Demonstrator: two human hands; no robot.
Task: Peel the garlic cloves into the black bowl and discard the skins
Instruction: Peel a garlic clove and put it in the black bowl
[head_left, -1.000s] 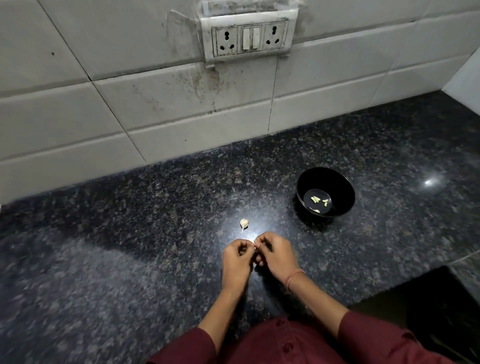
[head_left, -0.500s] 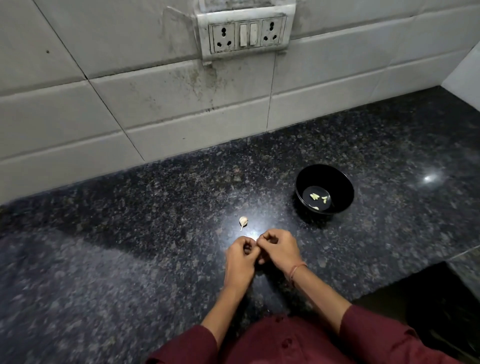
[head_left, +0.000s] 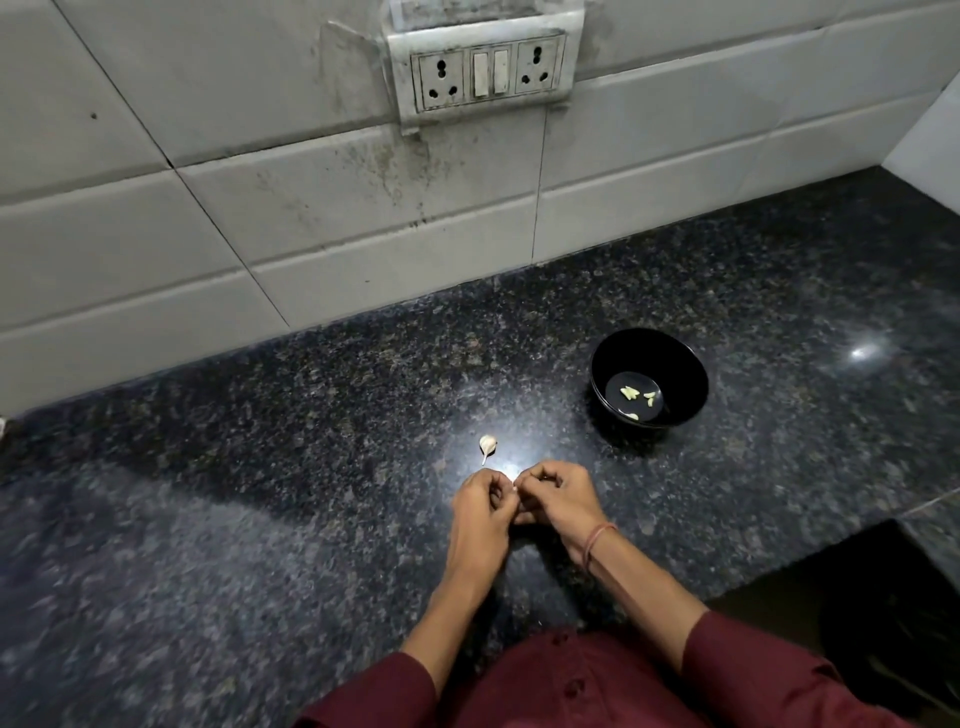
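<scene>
My left hand (head_left: 480, 506) and my right hand (head_left: 556, 496) meet fingertip to fingertip low over the dark granite counter (head_left: 260, 519). Between them they pinch a small garlic clove (head_left: 514, 486), of which only a pale speck shows. An unpeeled garlic clove (head_left: 487, 446) with a thin tail lies on the counter just beyond my left hand. The black bowl (head_left: 670, 358) stands to the right and further back, with three peeled pale cloves (head_left: 635, 397) on its bottom.
A white tiled wall with a switch and socket plate (head_left: 485, 75) rises behind the counter. At the lower right the counter ends at a dark opening (head_left: 883, 613). My maroon sleeves fill the bottom edge.
Both hands stay together on the clove, with only small finger movements. The view has shifted slightly, so the bowl and the loose clove sit a little higher in the frame.
</scene>
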